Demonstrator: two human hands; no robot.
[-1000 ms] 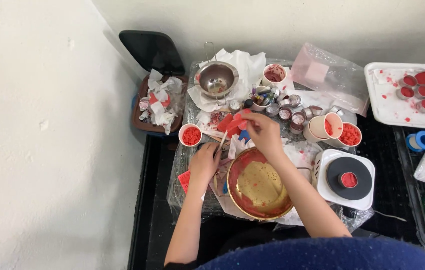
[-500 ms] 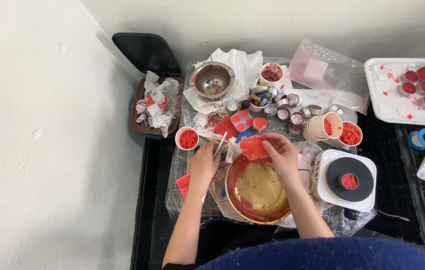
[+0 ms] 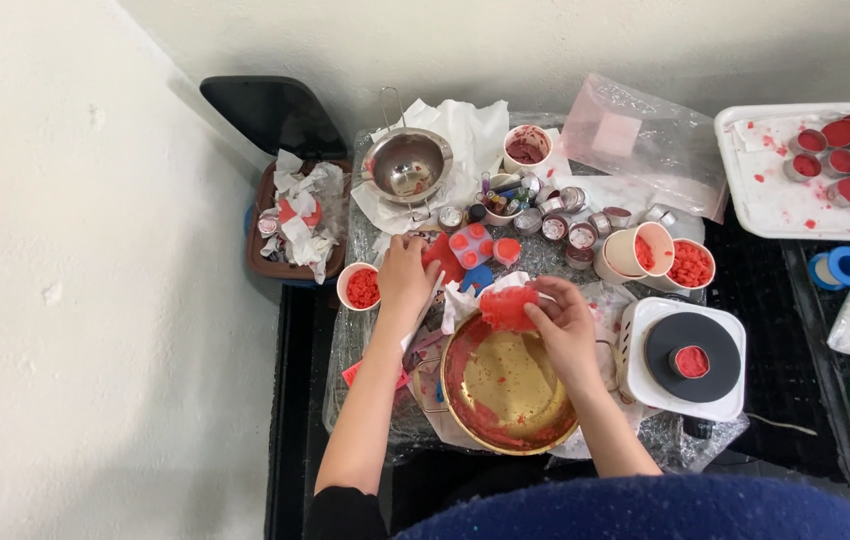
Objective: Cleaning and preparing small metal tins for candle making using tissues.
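Fingers (image 3: 543, 318) of the right hand (image 3: 565, 325) are curled round a red mould (image 3: 507, 307), gripping it by its right end and holding it over the far rim of the brass bowl (image 3: 505, 385). The bowl's inside is smeared red along the left and near sides. The left hand (image 3: 407, 275) lies palm down on the foil-covered table (image 3: 340, 345), fingers loosely bent over some red pieces; whether it grips anything I cannot tell.

Just left of that hand stands a small cup (image 3: 361, 287) of red crumbs. Beyond the hands lie a red tray (image 3: 471, 245) with round hollows and a steel bowl (image 3: 407, 166) resting on white paper. A row of small tins (image 3: 565, 222) runs behind, and two cups (image 3: 667, 257) with red bits stand to the right. Nearer, on the right, a white scale (image 3: 690, 357) carries a small red-filled tin. At far right a white tray (image 3: 775, 195) holds filled red tins. At left a bin (image 3: 295, 225) is stuffed with crumpled paper.
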